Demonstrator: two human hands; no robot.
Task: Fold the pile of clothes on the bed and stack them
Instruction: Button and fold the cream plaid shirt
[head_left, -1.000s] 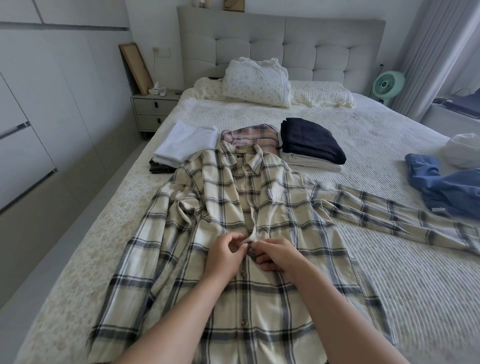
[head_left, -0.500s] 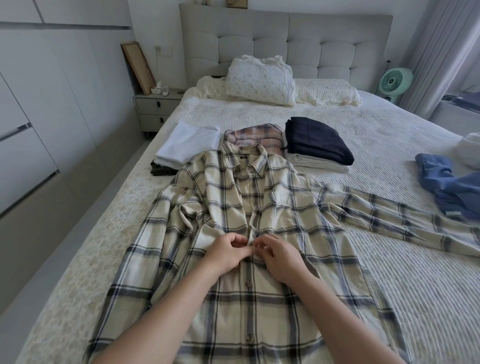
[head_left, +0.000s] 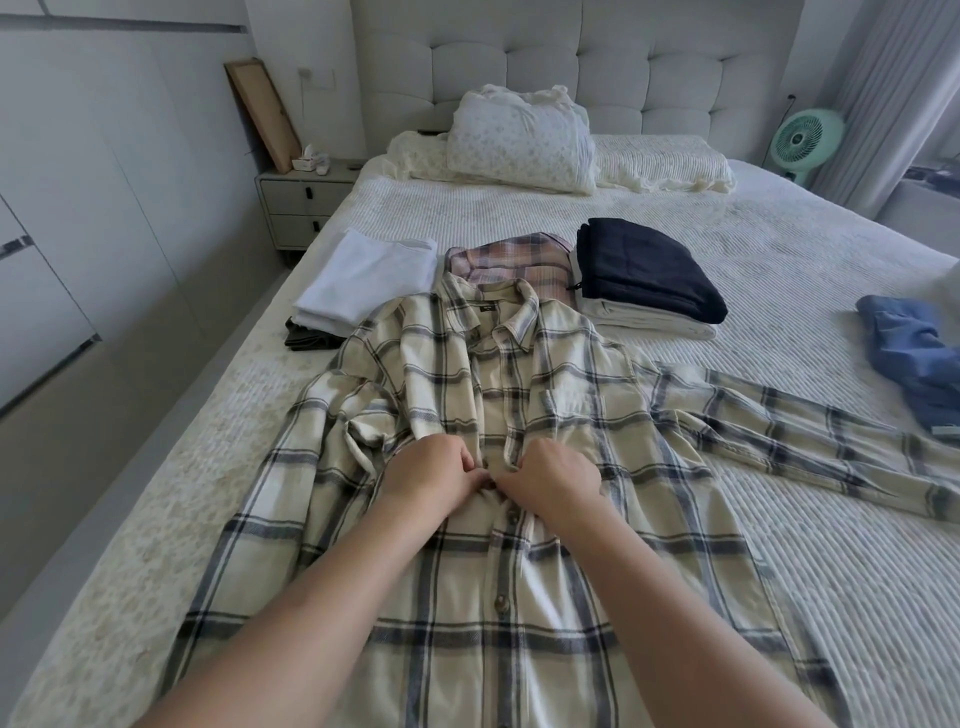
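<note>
A cream plaid shirt (head_left: 561, 395) lies face up on the bed (head_left: 779, 249), collar toward the headboard, one sleeve stretched out to the right. My left hand (head_left: 431, 470) and my right hand (head_left: 556, 475) meet at the shirt's button placket, each pinching a front edge at mid-chest. Buttons below my hands are fastened. Behind the collar sit folded piles: a white one (head_left: 369, 280) on a dark garment, a pink plaid shirt (head_left: 514, 260), and a navy garment (head_left: 649, 270) on white cloth. An unfolded blue garment (head_left: 914, 353) lies at the right.
Pillows (head_left: 519, 140) lean on the tufted headboard. A nightstand (head_left: 306, 202) stands left of the bed beside white wardrobe doors (head_left: 78, 208). A green fan (head_left: 805, 135) and curtains are at the far right.
My hands have shifted a little up the placket toward the collar, and they still pinch its two edges together. The view has tilted slightly.
</note>
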